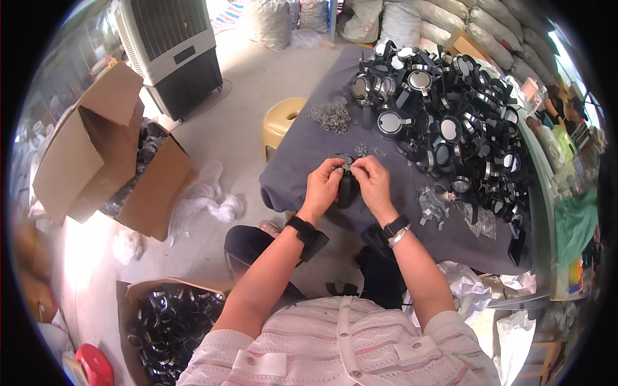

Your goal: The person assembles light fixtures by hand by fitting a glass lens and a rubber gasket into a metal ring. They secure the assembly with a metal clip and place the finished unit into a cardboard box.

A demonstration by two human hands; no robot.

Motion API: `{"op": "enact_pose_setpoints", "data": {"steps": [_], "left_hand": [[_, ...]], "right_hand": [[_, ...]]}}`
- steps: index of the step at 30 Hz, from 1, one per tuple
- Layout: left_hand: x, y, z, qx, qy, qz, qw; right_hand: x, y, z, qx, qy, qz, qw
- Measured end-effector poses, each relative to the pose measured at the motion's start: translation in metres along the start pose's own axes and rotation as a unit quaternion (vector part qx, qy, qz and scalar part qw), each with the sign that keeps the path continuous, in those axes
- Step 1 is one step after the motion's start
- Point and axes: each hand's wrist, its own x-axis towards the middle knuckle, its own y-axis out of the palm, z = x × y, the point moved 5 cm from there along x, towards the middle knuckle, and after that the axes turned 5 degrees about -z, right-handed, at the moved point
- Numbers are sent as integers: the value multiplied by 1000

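Note:
Between my hands, over the near edge of the cloth-covered table, is a black handle-like part (346, 190) with a small greyish piece at its top end. My left hand (320, 188) has its fingers closed round the left side of this part. From the other side my right hand (374, 185) pinches at the same top end; the fingertips hide exactly what it grips. Just beyond the fingers lies a small scatter of metal bits (369, 150). Farther off is a larger heap of small metal pieces (331, 118). Several grey pieces (434, 204) lie right of my right hand.
A big pile of black parts with round silver discs (420, 81) covers the table's (302, 164) right side. A yellow stool (280, 119), an open cardboard box (154, 199) and an air cooler (168, 51) stand left. A box of black parts (174, 328) sits near left.

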Motion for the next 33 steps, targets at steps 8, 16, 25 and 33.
{"op": "enact_pose_setpoints", "data": {"steps": [8, 16, 25, 33], "left_hand": [[2, -4, 0, -4, -10, -6, 1000], [3, -1, 2, -10, -13, 8, 1000], [3, -4, 6, -49, -7, -16, 999], [3, -2, 3, 13, -1, -46, 999]], "right_hand": [[-7, 5, 3, -34, -15, -28, 999], [-5, 2, 7, -31, -81, -22, 996], [1, 9, 11, -93, -83, 12, 992], [-5, -21, 23, -204, -80, 69, 973]]}}
